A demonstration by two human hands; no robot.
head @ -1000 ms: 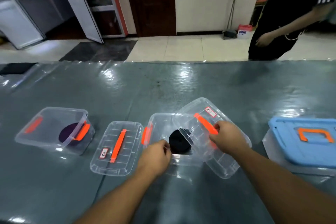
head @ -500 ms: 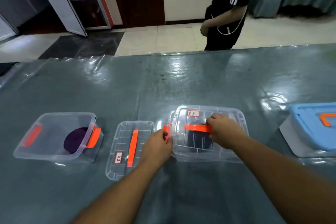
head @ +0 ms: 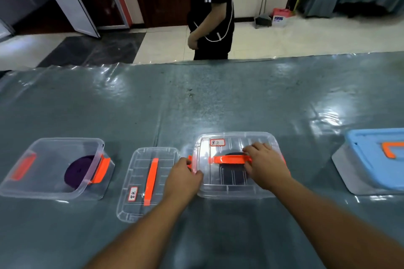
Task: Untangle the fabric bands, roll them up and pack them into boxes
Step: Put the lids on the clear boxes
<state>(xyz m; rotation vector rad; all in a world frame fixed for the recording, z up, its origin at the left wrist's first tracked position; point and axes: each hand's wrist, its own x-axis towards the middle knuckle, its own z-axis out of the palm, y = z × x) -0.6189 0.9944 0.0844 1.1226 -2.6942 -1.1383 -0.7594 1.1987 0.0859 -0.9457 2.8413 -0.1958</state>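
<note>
A clear plastic box with its clear lid on top sits in front of me. A rolled black band shows through the lid. My right hand presses on the lid at the right end of its orange handle. My left hand pinches the orange latch on the box's left side. Further left stands an open clear box holding a rolled purple band. Between the two boxes a loose clear lid with an orange handle lies flat.
A box with a blue lid and orange handle sits at the right edge. The table has a glossy grey plastic cover. A person in black stands just beyond the table's far edge.
My right hand has lowered the tilted lid flat onto the box over the black band. My left hand has moved from the box rim to the left latch. The person has walked left.
</note>
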